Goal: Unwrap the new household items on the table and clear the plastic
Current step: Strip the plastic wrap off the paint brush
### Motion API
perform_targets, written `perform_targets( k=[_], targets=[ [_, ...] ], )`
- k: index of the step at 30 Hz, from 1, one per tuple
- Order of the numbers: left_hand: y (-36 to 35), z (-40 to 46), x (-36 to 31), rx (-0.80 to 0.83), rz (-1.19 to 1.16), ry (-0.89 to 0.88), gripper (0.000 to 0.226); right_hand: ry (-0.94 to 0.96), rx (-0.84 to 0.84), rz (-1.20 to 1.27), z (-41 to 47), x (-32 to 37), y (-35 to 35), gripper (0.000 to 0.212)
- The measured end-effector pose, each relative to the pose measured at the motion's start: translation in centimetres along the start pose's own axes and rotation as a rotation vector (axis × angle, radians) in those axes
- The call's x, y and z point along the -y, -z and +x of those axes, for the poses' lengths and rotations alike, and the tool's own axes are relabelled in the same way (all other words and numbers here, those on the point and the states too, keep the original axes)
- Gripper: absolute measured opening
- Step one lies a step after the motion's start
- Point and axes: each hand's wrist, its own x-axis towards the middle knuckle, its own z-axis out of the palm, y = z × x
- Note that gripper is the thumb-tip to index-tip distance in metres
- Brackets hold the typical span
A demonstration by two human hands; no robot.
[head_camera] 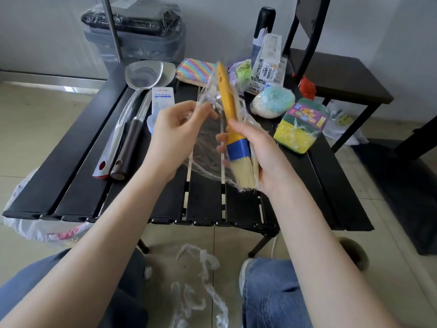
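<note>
Our right hand (257,159) grips the yellow brush (230,119) above the slatted table (71,166); our left hand (175,133) pinches its clear wrap (208,136), which blurs the bristles. We count two steel utensils (127,119) left, wrapped sponges (301,125) right, discarded plastic (198,280) below.

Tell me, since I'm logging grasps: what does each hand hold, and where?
Right hand grips the brush at its blue ferrule. Left hand pinches the clear plastic wrap beside the yellow handle.
</note>
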Motion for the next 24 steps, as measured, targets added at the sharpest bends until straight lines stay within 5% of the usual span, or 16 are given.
perform_targets(
  k=[5, 11, 18, 24],
  targets=[
    [0.0, -0.5, -0.9, 0.110, -0.195, 0.024, 0.029, 0.075, -0.002, -0.115, 0.1, -0.2, 0.1, 0.017],
    [-0.4, -0.4, -0.3, 0.160, -0.338, 0.104, 0.029, 0.267, -0.195, -0.359, -0.1, -1.0, -1.3, 0.023],
    [-0.2, -0.2, 0.7, -0.078, -0.170, 0.019, 0.033, 0.163, -0.400, 0.027, -0.3, 1.4, 0.4, 0.023],
    [-0.7, -0.6, 0.5, 0.132, -0.017, 0.139, 0.023, 0.104, -0.371, 0.192, -0.4, 1.5, 1.4, 0.025]
  ],
)
